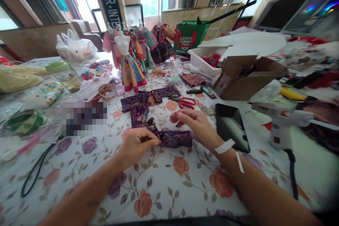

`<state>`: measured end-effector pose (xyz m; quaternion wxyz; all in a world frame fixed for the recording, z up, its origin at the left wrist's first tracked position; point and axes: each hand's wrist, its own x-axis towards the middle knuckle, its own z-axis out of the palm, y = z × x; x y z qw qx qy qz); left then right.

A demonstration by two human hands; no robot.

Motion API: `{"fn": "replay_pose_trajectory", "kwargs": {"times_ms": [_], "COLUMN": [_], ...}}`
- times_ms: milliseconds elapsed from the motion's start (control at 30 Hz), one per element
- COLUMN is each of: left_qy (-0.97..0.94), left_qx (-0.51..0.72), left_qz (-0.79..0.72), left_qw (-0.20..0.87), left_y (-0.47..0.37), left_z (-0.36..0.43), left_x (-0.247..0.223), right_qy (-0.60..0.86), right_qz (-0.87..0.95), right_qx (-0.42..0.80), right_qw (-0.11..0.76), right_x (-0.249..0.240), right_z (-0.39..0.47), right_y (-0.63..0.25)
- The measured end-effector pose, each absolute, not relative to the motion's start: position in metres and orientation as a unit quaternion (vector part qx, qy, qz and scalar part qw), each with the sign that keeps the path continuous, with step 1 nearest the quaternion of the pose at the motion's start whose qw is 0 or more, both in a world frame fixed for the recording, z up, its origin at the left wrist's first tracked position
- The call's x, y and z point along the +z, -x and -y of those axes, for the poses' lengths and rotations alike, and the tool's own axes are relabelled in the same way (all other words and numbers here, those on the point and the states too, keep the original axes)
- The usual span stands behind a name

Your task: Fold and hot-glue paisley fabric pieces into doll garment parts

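Dark purple patterned fabric [176,138] lies on the flowered tablecloth in front of me, with sleeve-like parts. My left hand [139,144] pinches its edge near the middle, thumb and index finger together. Over the right part of the fabric is my right hand [194,124], raised a little, with its fingers bent and apart and nothing seen in them. Two white strips stick to my right wrist and forearm. Just beyond my right hand lie red-handled scissors [186,102]. More of the purple fabric [165,93] spreads out behind, beside an orange-brown piece.
A black tablet [231,125] and a glue gun [278,123] lie to the right, near an open cardboard box [238,81]. Small dressed mannequins [129,67] stand at the back. Left are a lidded jug [65,76], green ribbon roll [25,122] and black strap [39,167].
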<state>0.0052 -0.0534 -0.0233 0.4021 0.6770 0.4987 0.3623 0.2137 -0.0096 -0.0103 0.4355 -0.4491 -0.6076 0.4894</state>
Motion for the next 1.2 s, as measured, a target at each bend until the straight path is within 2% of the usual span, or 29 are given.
{"fn": "replay_pose_trajectory", "kwargs": {"times_ms": [167, 267, 433, 867, 1200], "left_qy": [-0.762, -0.787, -0.786, -0.756, -0.729], "left_qx": [0.322, 0.319, 0.323, 0.34, 0.306], "left_qz": [-0.45, -0.43, -0.428, -0.46, -0.481], "left_qw": [0.338, 0.306, 0.308, 0.318, 0.38], "left_y": [-0.006, -0.005, -0.005, -0.004, 0.005], "left_z": [0.052, 0.05, 0.05, 0.05, 0.049], "left_x": [-0.028, -0.034, -0.037, -0.027, -0.027], "right_qy": [0.407, 0.39, 0.388, 0.389, 0.396], "right_qz": [0.666, 0.698, 0.733, 0.715, 0.678], "right_qx": [0.552, 0.544, 0.499, 0.524, 0.553], "right_qw": [0.292, 0.253, 0.251, 0.253, 0.279], "right_x": [-0.017, -0.023, -0.027, -0.035, -0.036], "right_z": [0.012, 0.013, 0.013, 0.012, 0.009], "right_y": [-0.209, -0.209, -0.209, -0.207, -0.205]}}
